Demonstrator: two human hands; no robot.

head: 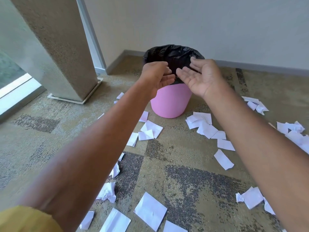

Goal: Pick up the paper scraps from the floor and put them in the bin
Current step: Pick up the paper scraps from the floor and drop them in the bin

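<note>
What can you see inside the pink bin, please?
A black bag lines the pink bin. Its interior is dark, and the left hand and right hand cover part of the mouth, so its contents are hidden.

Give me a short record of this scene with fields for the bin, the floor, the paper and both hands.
bin: pink, upright, black liner
floor: patterned carpet
paper scraps: many, scattered on the floor around the bin
left hand: open, empty, at the bin's mouth
right hand: open, palm showing, empty, at the bin's mouth
</note>
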